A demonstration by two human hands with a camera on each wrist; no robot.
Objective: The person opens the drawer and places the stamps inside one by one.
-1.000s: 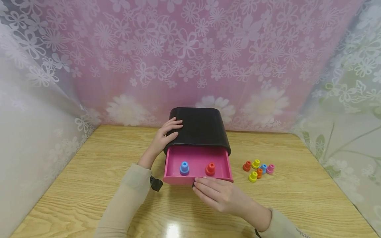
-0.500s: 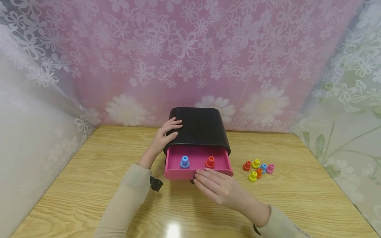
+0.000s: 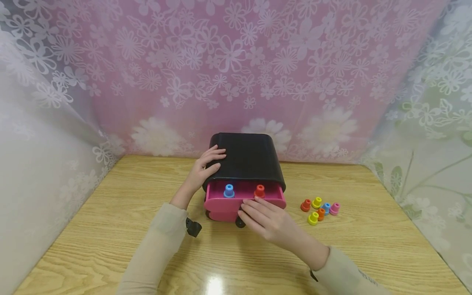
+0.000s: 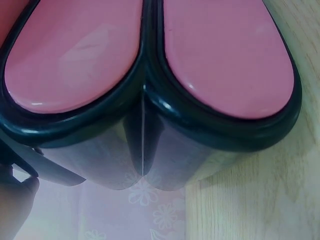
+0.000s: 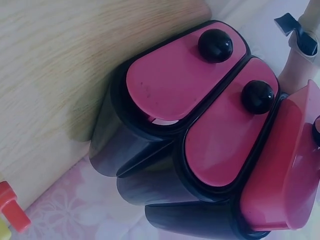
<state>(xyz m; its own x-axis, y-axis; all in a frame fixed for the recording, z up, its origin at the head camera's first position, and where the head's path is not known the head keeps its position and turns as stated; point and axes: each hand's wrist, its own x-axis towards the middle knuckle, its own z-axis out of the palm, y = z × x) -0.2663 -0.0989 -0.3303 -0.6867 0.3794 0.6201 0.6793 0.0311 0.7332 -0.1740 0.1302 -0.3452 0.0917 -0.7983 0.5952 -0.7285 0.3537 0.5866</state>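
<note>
A black cabinet (image 3: 247,157) with pink drawers and round black knobs stands on the table. My left hand (image 3: 206,166) rests on its top left edge, fingers spread. The top drawer (image 3: 221,205) is partly out, with a blue peg (image 3: 229,191) and a red peg (image 3: 259,191) upright inside. My right hand (image 3: 271,221) presses its nearly straight fingers against the drawer front; the thumb is hidden. In the right wrist view two lower drawers sit closed under the protruding top drawer (image 5: 280,170). The left wrist view shows closed drawer fronts (image 4: 225,55) from the side.
Right of the cabinet lie several loose pegs, among them a dark red one (image 3: 305,205), a pink one (image 3: 334,208) and a yellow one (image 3: 313,218). Flowered curtain (image 3: 236,73) hangs behind and on both sides of the wooden table (image 3: 92,229).
The top drawer has slid farther into the cabinet, carrying both pegs inward. My right hand has moved forward with the drawer front. My left hand has stayed in place.
</note>
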